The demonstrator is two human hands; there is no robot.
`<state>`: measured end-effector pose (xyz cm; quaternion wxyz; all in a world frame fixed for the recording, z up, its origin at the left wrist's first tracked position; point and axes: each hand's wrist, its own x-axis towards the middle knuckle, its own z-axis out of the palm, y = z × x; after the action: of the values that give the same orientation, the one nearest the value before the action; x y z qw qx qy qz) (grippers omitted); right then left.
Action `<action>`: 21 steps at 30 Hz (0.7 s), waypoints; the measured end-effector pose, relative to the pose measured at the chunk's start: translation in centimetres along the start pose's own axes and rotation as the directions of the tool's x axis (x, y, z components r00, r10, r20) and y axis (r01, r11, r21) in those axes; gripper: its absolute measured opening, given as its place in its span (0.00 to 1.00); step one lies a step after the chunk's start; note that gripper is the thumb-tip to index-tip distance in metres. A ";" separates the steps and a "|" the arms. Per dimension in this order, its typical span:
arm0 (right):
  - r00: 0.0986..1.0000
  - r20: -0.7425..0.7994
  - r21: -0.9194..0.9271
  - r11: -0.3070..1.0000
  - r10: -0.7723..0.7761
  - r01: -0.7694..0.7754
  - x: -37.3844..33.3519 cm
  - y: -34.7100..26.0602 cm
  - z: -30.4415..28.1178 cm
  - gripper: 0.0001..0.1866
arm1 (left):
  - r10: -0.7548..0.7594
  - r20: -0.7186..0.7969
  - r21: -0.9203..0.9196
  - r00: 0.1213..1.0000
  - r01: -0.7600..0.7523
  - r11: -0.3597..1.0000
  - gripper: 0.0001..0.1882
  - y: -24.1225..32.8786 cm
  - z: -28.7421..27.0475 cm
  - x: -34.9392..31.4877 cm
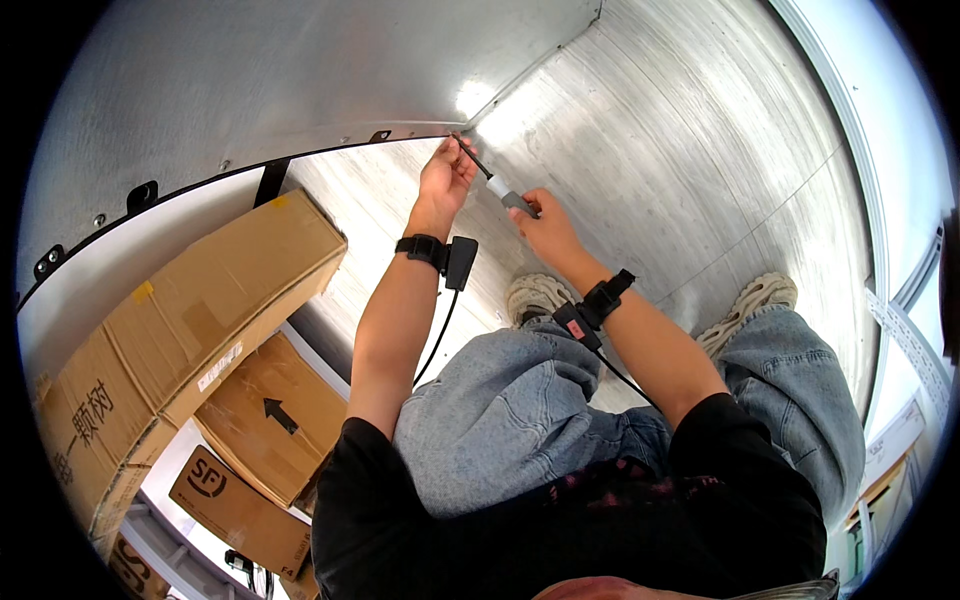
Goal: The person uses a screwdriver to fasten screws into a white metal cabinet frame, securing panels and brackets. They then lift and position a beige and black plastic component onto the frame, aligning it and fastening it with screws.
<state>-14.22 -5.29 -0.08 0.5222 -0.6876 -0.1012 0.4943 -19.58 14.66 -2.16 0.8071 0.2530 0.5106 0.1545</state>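
My right hand (543,222) is closed around the grey-and-white handle of a screwdriver (501,187). The dark shaft points up and to the left, and its tip meets the lower corner of a large grey metal panel (300,70). At that same corner my left hand (448,178) has its fingers bent together beside the tip. Whatever those fingers pinch, if anything, is too small to make out. Along the panel's dark lower edge sit small black brackets (142,196) and several screw heads.
Cardboard boxes (215,290) are stacked at the left, close to my left arm. Pale wood-look floor (690,150) stretches right of the panel. A white frame (840,130) borders the right side. Black devices (462,262) with cables are strapped to both wrists.
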 end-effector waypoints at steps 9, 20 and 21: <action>0.961 -0.012 0.299 0.918 0.277 -0.261 -0.2 -1.3 0.1 0.18 | -0.022 0.005 0.058 1.000 0.022 0.998 0.09 0.4 0.4 -1.1; 0.931 0.004 0.456 0.828 0.365 -0.326 -0.8 -2.5 -0.6 0.19 | -0.008 -0.008 0.053 1.000 0.009 0.999 0.10 0.4 0.6 -1.1; 0.940 -0.017 0.436 0.848 0.341 -0.300 -0.7 -2.2 -0.5 0.19 | -0.009 -0.006 0.052 1.000 0.010 0.999 0.10 0.4 0.6 -1.1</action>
<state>-13.38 -5.07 2.11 0.5741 -0.5860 0.1504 0.5517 -19.50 14.30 -0.91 0.7996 0.2710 0.5179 0.1380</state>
